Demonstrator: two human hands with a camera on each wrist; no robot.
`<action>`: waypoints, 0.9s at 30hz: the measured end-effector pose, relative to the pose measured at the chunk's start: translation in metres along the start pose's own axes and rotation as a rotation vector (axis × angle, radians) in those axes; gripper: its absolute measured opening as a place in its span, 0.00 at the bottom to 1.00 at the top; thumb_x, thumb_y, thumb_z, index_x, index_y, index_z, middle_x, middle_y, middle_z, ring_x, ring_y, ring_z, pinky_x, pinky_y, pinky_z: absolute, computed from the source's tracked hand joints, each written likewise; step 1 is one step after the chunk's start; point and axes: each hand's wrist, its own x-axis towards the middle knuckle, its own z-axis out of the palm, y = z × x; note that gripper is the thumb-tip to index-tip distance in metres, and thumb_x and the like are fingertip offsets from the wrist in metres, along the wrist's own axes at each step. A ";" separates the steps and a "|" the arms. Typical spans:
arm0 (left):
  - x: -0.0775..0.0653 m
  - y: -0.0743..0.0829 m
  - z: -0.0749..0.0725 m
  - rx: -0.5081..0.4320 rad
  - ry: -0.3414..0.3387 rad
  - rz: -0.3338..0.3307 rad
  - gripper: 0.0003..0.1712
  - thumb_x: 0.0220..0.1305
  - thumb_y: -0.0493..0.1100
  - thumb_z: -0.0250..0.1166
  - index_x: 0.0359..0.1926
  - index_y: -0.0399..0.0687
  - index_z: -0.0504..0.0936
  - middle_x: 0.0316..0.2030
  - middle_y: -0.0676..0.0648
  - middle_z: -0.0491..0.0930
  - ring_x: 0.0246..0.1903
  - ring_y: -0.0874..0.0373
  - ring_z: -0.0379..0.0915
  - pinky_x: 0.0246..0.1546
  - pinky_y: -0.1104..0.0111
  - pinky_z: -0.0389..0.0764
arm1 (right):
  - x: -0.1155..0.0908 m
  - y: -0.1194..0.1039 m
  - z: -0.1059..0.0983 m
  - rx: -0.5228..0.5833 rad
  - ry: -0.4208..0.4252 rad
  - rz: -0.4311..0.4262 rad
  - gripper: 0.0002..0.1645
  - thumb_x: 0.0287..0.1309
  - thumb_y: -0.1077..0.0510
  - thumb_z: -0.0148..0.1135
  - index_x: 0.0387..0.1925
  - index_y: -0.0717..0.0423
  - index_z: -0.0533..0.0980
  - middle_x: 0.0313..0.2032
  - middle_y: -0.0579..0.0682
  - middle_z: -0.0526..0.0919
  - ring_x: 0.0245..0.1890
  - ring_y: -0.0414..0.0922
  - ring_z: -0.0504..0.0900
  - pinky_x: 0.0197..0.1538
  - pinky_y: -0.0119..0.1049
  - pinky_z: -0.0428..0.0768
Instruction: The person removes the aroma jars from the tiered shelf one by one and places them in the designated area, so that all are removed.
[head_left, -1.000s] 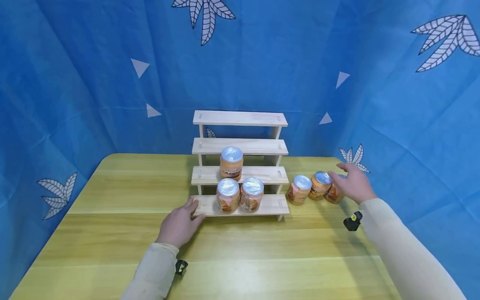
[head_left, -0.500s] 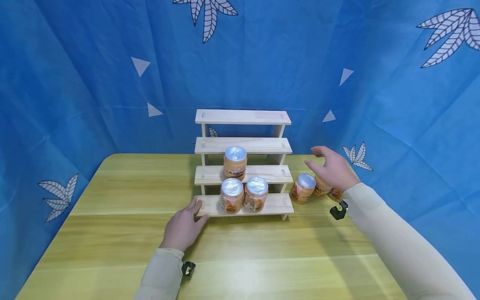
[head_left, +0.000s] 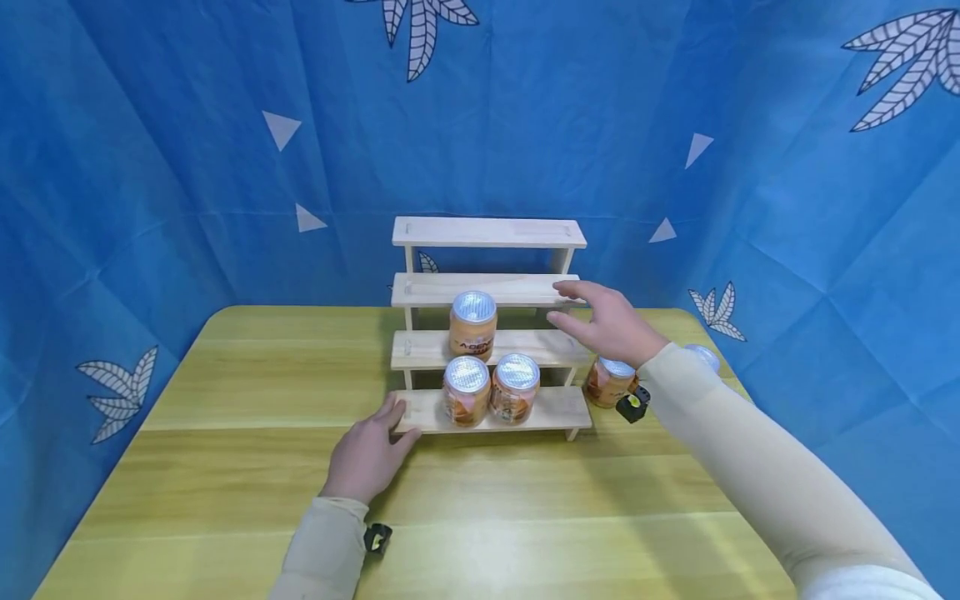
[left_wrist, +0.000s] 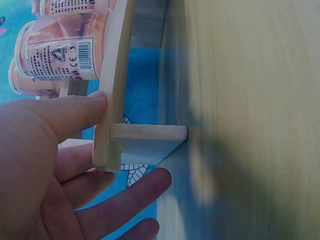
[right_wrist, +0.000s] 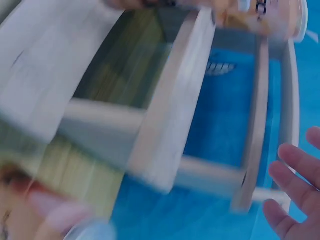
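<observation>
A four-step wooden display shelf stands on the table. My left hand holds the left end of its lowest step, the thumb near the front edge, as the left wrist view also shows. Two peach-coloured cans with silvery lids, a left can and a right can, stand side by side on that step. Another can stands on the second step from the bottom. My right hand, empty with fingers spread, is over the right end of the third step.
Right of the shelf, a can stands on the table, partly behind my right wrist. Farther right, a lid shows past the sleeve; the rest is hidden. Blue cloth hangs behind and at both sides.
My right hand has moved left from the cans on the table to the shelf's right end, holding nothing. The left hand stays on the lowest step. The head view has shifted slightly.
</observation>
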 end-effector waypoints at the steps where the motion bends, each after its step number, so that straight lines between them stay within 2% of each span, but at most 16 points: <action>1: 0.000 0.000 0.000 -0.002 -0.001 0.000 0.36 0.68 0.57 0.66 0.69 0.44 0.72 0.72 0.41 0.65 0.60 0.31 0.72 0.53 0.42 0.79 | 0.003 -0.005 0.001 0.005 -0.007 -0.012 0.44 0.66 0.31 0.57 0.73 0.51 0.66 0.70 0.53 0.70 0.70 0.55 0.68 0.69 0.60 0.67; 9: 0.007 0.003 -0.001 -0.004 0.005 0.017 0.36 0.68 0.59 0.66 0.69 0.45 0.73 0.72 0.43 0.65 0.59 0.31 0.73 0.52 0.43 0.80 | 0.021 -0.030 0.012 0.027 -0.052 -0.086 0.47 0.62 0.37 0.67 0.74 0.52 0.63 0.66 0.55 0.74 0.66 0.54 0.72 0.67 0.58 0.71; 18: 0.006 0.000 0.001 -0.018 0.017 0.003 0.36 0.67 0.59 0.67 0.69 0.45 0.73 0.71 0.43 0.65 0.60 0.33 0.72 0.54 0.44 0.79 | 0.032 -0.041 0.027 0.025 -0.079 -0.087 0.52 0.57 0.34 0.69 0.75 0.50 0.61 0.65 0.55 0.76 0.65 0.54 0.75 0.65 0.56 0.74; 27: 0.002 -0.005 0.005 -0.057 0.023 -0.019 0.36 0.67 0.57 0.67 0.69 0.45 0.72 0.72 0.44 0.64 0.62 0.32 0.70 0.58 0.42 0.76 | 0.043 -0.052 0.045 0.040 -0.124 -0.084 0.53 0.55 0.34 0.71 0.75 0.49 0.62 0.64 0.53 0.77 0.64 0.52 0.74 0.65 0.53 0.75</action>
